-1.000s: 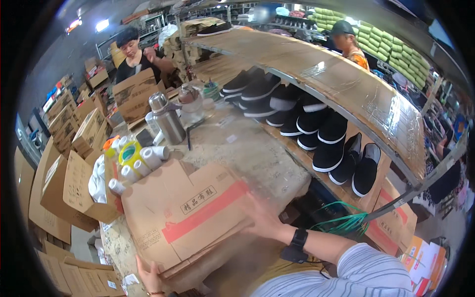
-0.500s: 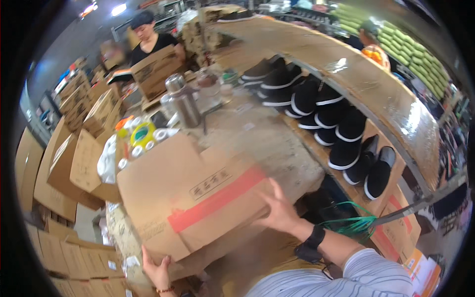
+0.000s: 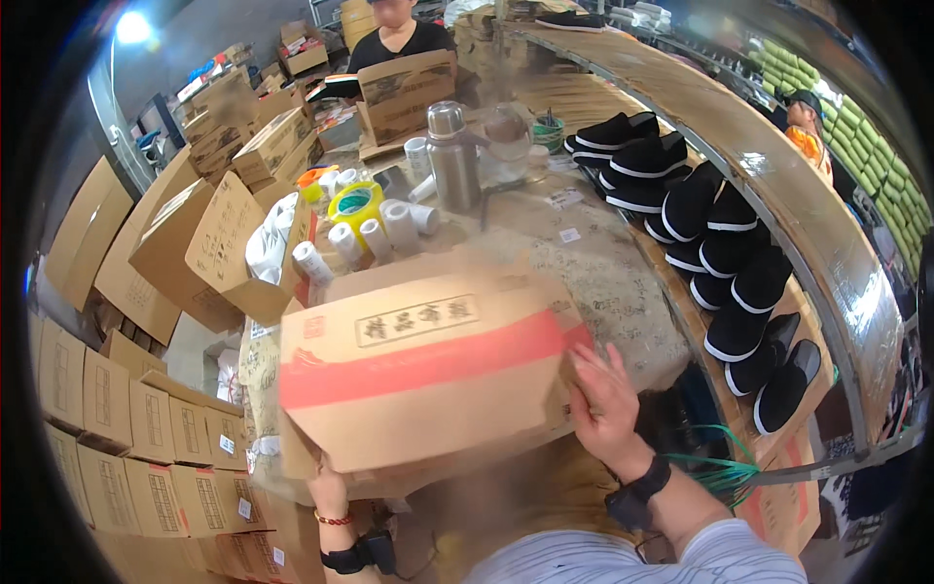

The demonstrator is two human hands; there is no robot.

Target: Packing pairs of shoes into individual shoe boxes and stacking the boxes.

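Clock directions are from the box, twelve pointing away from the person. One box [image 3: 418,389] is in both hands' reach, over the near edge of the one table [image 3: 628,282]. At twelve stand one steel flask [image 3: 453,170] and, farther off, one co-worker [image 3: 399,39] behind an open carton [image 3: 409,102]; at eleven, one yellow tape roll [image 3: 356,203] and at least five white rolls [image 3: 399,226]. At two, at least ten black shoes [image 3: 762,277] line a shelf, their exact number hidden by overlap; a second person [image 3: 806,136] is beyond.

The box's long axis runs from about half past eight to half past two, red stripe along it, printed panel up, plain side facing six.

The right hand [image 3: 605,404], at three, has fingers spread against the box's end. The left hand [image 3: 328,484], at seven, meets the near corner; its fingers are hidden, so their grip cannot be told.
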